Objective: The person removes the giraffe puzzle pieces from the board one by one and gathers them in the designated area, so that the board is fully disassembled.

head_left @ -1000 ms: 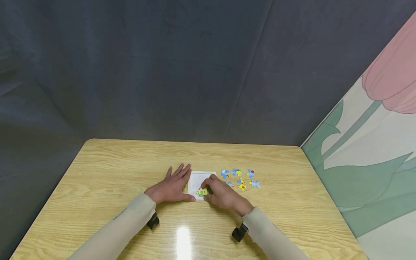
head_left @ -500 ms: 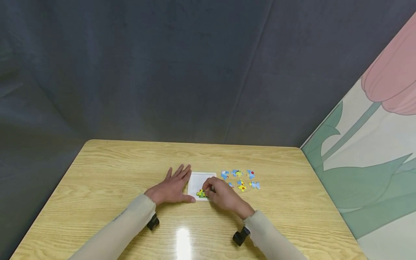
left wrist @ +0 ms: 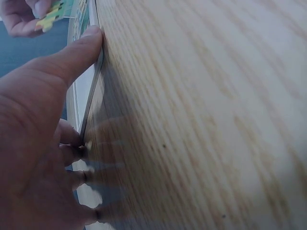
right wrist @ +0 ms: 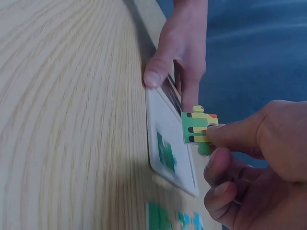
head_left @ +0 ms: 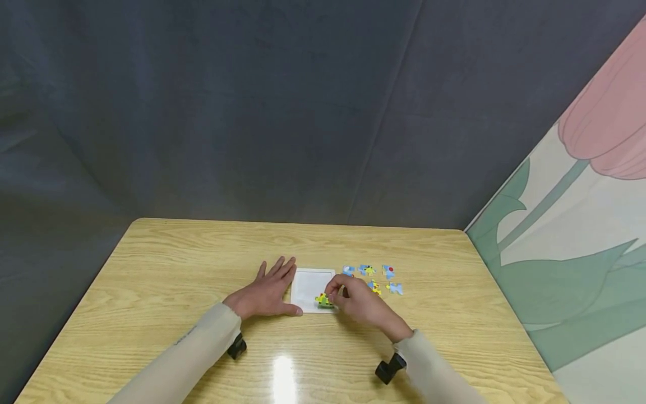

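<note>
My right hand [head_left: 364,303] pinches a jigsaw puzzle piece [right wrist: 195,127] between thumb and fingertips. The piece is green and yellow with black-tipped legs printed on it, and is held raised over the near right part of a white puzzle tray [head_left: 307,285]. My left hand [head_left: 264,293] lies spread at the tray's left side, with fingers along the edge and thumb at the near left corner. A green patch shows on the tray in the right wrist view; I cannot tell whether it is a reflection or another piece.
Several loose blue and yellow puzzle pieces [head_left: 387,271] lie on the wooden table [head_left: 202,247] to the right of the tray, partly hidden by my right hand. A dark curtain [head_left: 252,112] hangs behind the table, and a flower-printed cloth [head_left: 570,235] is at the right.
My right hand has drawn the puzzle piece to the right over the tray and lifted it. My left hand has stayed at the tray's left edge.
</note>
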The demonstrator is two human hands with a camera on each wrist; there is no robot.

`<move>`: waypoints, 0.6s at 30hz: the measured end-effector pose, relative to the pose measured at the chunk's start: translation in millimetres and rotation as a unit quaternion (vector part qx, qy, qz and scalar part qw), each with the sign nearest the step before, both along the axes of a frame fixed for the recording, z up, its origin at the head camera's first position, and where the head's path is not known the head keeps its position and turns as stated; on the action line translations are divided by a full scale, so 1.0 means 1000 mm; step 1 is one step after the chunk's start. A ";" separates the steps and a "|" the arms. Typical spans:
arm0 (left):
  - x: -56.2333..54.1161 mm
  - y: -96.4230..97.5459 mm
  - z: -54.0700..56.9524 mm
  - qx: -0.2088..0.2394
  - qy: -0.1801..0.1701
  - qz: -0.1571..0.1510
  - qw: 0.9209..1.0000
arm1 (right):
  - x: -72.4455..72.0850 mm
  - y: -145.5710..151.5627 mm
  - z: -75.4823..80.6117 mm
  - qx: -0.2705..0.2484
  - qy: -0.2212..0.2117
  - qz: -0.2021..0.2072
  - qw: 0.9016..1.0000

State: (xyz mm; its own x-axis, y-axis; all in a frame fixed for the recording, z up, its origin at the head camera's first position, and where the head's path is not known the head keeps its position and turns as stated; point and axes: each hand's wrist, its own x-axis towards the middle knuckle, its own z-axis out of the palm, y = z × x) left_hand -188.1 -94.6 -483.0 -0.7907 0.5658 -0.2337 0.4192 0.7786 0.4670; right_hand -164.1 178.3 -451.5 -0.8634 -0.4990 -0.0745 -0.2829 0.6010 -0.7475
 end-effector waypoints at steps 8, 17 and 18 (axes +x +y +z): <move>-0.001 0.000 -0.001 -0.001 -0.003 -0.005 1.000 | 0.006 0.033 0.005 0.015 0.011 -0.015 1.000; 0.000 -0.001 -0.001 0.008 -0.006 -0.006 1.000 | 0.014 0.066 0.008 0.028 0.011 -0.047 0.998; 0.000 -0.001 -0.001 0.008 -0.005 -0.006 1.000 | 0.015 0.070 0.008 0.032 0.011 -0.050 0.998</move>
